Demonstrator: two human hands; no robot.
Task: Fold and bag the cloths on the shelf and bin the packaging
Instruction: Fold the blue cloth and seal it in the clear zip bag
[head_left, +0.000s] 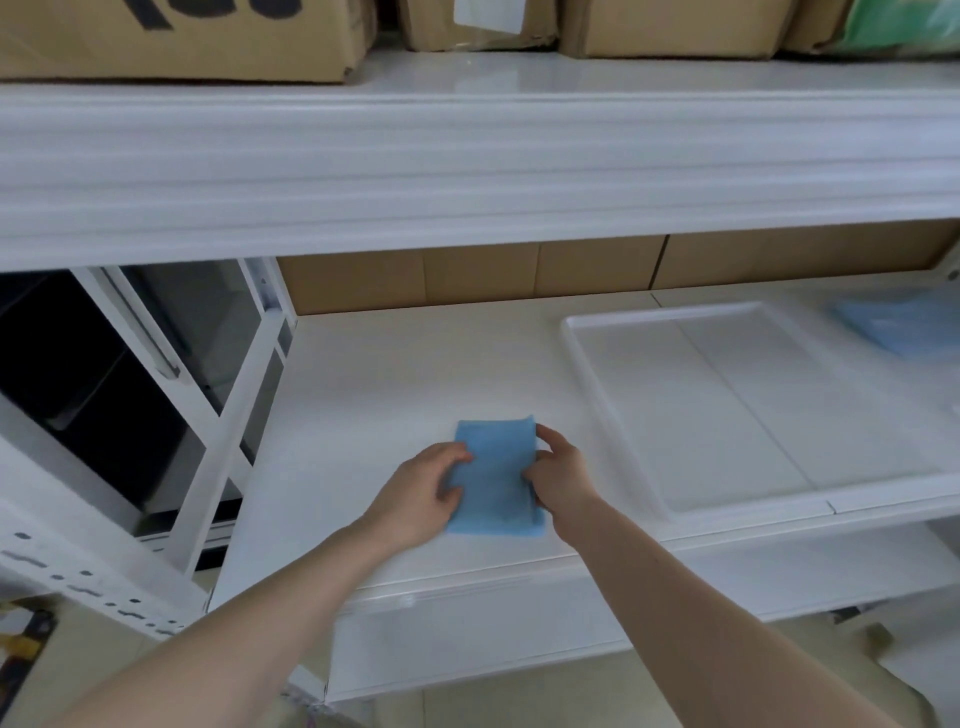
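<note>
Gripping: fingers (460, 453) of the left hand (421, 488) curl over the left edge of the blue cloth (496, 475); the right hand (561, 470) pinches its right edge.
Cloth: folded into a narrow rectangle, flat on the white shelf (363, 415).
Tray (587, 374): white, right of the cloth, apart from it.
More blue material (904, 325): far right of the cloth, blurred.
Cardboard boxes (176, 36): on the shelf above the cloth.

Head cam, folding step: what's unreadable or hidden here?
- Blue stack, far right of the shelf: blurred and cut by the frame edge; count unclear.
- Blue cloth: side edges covered by left hand and right hand; fold layers unclear.
- Top cardboard box: print cut off by the upper edge.
- No bag or bin in view.
</note>
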